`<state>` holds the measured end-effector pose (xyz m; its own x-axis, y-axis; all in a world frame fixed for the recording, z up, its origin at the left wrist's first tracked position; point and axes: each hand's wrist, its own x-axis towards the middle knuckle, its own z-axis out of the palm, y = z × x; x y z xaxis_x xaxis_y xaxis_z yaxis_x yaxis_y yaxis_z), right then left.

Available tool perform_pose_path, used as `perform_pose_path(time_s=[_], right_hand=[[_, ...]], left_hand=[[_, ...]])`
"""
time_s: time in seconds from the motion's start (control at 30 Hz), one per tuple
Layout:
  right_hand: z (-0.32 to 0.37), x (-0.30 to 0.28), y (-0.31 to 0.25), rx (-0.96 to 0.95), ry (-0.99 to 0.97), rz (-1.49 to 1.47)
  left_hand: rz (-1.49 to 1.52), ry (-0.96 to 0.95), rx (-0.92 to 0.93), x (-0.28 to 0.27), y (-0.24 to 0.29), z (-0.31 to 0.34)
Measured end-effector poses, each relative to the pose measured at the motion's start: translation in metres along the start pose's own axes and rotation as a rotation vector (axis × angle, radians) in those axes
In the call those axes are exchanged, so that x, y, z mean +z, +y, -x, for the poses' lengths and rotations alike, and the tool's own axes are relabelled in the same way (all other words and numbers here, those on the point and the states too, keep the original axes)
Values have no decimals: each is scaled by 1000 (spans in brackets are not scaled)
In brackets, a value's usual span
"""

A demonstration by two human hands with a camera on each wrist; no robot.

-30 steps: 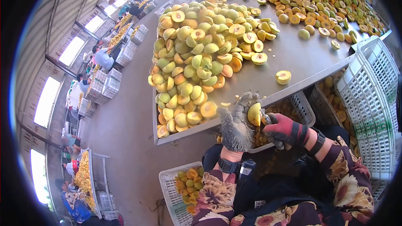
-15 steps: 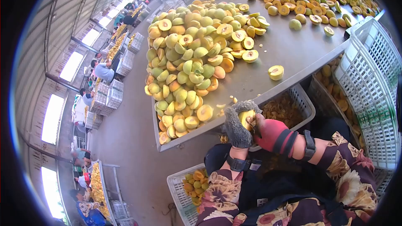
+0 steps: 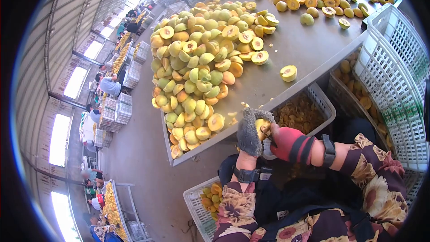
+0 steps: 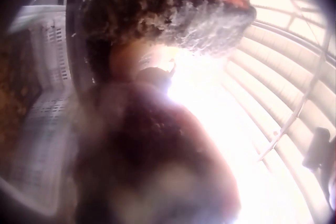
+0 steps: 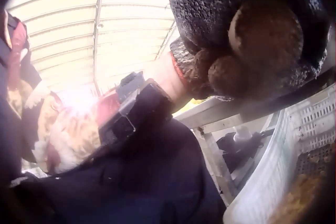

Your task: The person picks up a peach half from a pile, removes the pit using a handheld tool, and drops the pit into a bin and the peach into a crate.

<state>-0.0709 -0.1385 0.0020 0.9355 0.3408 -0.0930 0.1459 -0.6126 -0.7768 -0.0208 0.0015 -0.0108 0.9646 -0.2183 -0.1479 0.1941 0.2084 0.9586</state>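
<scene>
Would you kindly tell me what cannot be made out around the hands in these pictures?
Head view: whether the right hand holds a tool; its own back hides the palm.
Head view: the underside of the fruit, covered by the left hand.
Head view: part of the lower crate, behind the sleeve.
Head view: the far workers' handling, too small.
Left wrist view: the fruit's surface, lost to blur and glare.

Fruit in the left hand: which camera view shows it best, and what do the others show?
The head view, because there the yellow fruit shows between the left hand and the right hand. The left wrist view shows only a blurred orange patch, probably the fruit; in the right wrist view it cannot be made out for certain.
</scene>
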Motion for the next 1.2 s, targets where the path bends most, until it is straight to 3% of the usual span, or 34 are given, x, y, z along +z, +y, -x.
perform_pose_path(time_s=[0.03,0.1,0.17,0.2,0.3,0.37,0.43,0.53,0.63,0.73,0.83,0.9,0.97,1.03,1.13,1.2], right_hand=[[0,-3,-2,41,-42,-65],[0,-10,-10,120,-127,-196],[-2,-10,-12,169,-158,-317],[-3,-10,-12,193,-172,-378],[-9,21,13,-26,6,-340],[-3,3,0,36,-43,-281],[-1,-5,-4,65,-88,-269],[0,-7,-3,95,-151,-365],[-1,-10,-4,145,-196,-514],[-2,-6,1,108,-182,-536],[1,-10,-6,86,-133,-442],[1,-9,-6,55,-105,-334],[3,-20,-14,138,-180,-414],[3,-20,-11,145,-190,-455],[-1,-6,4,99,-147,-452],[0,-12,4,140,-160,-436]], left_hand=[[46,-15,-16,0,1,1],[-513,28,405,-8,-7,-1],[-680,98,567,-6,-13,2],[-565,143,521,-1,-17,3],[-453,167,490,0,-18,2],[-299,95,377,2,-10,2],[8,-34,135,6,4,5],[-6,-25,96,4,4,3],[-454,19,431,3,-1,4],[-768,21,645,-2,1,4],[-374,125,392,9,0,8],[-572,168,610,18,7,13],[-721,162,713,18,9,12],[-816,112,696,8,5,7],[-208,14,230,7,4,2],[-122,25,171,9,6,2]])
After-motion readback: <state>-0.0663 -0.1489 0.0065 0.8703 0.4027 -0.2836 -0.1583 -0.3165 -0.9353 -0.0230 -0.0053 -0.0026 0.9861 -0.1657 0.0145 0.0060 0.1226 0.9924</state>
